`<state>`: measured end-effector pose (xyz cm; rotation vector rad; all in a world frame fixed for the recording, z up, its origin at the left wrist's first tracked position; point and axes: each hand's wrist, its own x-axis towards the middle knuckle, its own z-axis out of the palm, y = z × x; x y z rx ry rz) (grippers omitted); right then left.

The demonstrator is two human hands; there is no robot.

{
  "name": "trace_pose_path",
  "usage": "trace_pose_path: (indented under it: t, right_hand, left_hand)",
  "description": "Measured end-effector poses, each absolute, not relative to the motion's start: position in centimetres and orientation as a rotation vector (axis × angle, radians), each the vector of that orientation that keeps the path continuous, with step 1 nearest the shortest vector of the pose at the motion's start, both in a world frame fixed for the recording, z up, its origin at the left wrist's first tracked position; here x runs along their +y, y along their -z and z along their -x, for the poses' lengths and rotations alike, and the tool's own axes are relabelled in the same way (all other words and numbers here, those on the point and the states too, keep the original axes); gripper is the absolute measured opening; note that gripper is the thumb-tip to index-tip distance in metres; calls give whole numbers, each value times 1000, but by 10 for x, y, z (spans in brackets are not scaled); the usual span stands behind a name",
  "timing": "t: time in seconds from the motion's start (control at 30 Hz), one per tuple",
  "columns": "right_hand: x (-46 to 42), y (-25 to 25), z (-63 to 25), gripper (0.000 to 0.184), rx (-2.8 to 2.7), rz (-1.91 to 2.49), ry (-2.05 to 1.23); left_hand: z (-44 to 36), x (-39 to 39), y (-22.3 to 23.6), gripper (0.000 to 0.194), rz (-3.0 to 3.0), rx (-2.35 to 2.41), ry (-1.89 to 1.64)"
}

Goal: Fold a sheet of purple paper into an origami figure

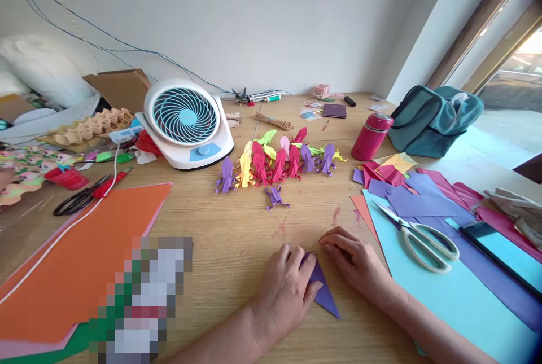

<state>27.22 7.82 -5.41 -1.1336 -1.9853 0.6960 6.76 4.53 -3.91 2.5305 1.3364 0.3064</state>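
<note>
A folded purple paper triangle (326, 301) lies on the wooden table in front of me, its sharp tip toward me. My left hand (288, 276) presses it down, thumb and fingers closed over its upper left part and hiding much of it. Just right of the paper's top, my right hand (355, 258) rests on the table with bent fingers held together; I see nothing in them. Beyond both hands sits a small purple origami figure (275, 197), and behind it a cluster of red, yellow, green, pink and purple origami figures (278, 165).
White-handled scissors (427, 242) and a phone (499, 257) lie on coloured paper sheets (449, 302) at right. A red flask (371, 137) and teal bag (434, 121) stand behind. Left are a white fan (186, 118), orange paper (88, 245) and black-handled scissors (78, 197).
</note>
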Motion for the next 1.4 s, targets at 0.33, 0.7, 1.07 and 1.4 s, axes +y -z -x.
trace_pose_path:
  t: [0.33, 0.7, 1.07, 1.4]
  right_hand:
    - [77, 44, -270, 22, -1975, 1145, -846]
    - [80, 43, -272, 22, -1965, 1125, -889]
    - [79, 43, -275, 20, -1973, 1119, -807]
    - [77, 43, -274, 25, -2014, 1078, -730]
  left_hand:
    - [-67, 46, 40, 44, -2529, 1331, -267]
    - [-62, 47, 49, 45, -2674, 1276, -440]
    - [-50, 56, 34, 26, -2287, 1132, -977]
    - [-41, 68, 39, 16, -2010, 1296, -1140]
